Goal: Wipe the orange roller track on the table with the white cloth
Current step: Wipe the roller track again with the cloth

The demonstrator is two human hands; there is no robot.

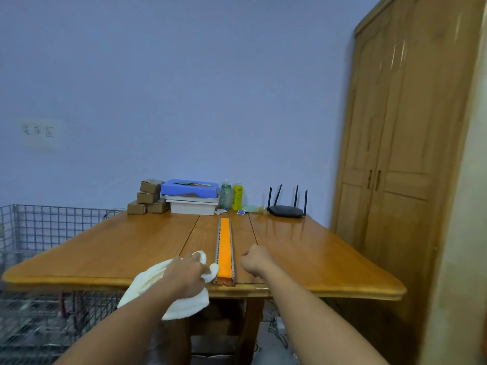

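Note:
The orange roller track (pixel 224 246), long and narrow with grey metal side rails, lies along the middle of the wooden table (pixel 105 248), its near end at the front edge. My left hand (pixel 185 273) grips the white cloth (pixel 147 281) just left of the track's near end; a fold of the cloth touches the orange surface there, and the rest hangs over the table's edge. My right hand (pixel 254 258) is closed into a fist, resting on the table just right of the track, holding nothing.
At the table's far edge stand small cardboard boxes (pixel 149 197), a blue box on white trays (pixel 191 196), two bottles (pixel 233 196) and a black router (pixel 287 209). A wire cage (pixel 39 227) stands left; a wooden wardrobe (pixel 400 154) stands right.

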